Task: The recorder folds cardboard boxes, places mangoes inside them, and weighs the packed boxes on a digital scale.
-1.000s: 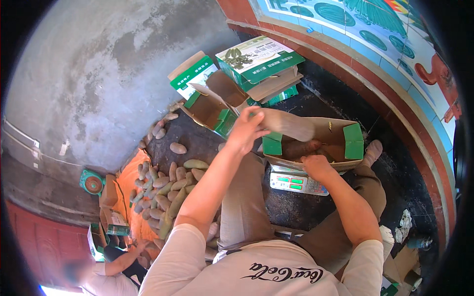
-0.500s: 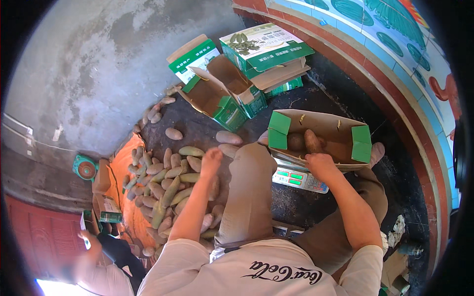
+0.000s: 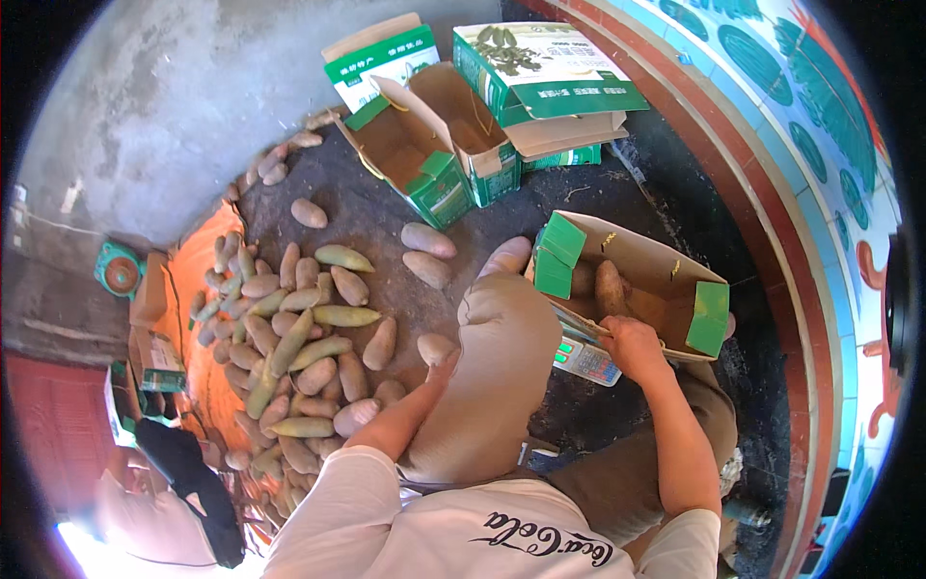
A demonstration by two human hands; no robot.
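Note:
My right hand is closed over the near edge of an open green-and-brown carton. Inside lie brown oblong root vegetables, one standing out above the rest. Beneath the carton's near side, a digital scale with green lit displays is partly covered. My left hand is low beside my left knee, against a brown root vegetable. Its fingers are mostly hidden, so whether it grips that piece cannot be told. Left of it spreads a heap of brown roots mixed with long green ones.
Two open cartons stand ahead, beside a white-and-green printed carton. Loose roots lie on the dark floor covering. An orange sheet borders the heap. Another person is at lower left. A tiled wall base curves along the right.
My left hand has dropped down beside my knee. My right hand has moved from near a root to the carton's near edge. The carton now hides more of the scale, and the view has shifted.

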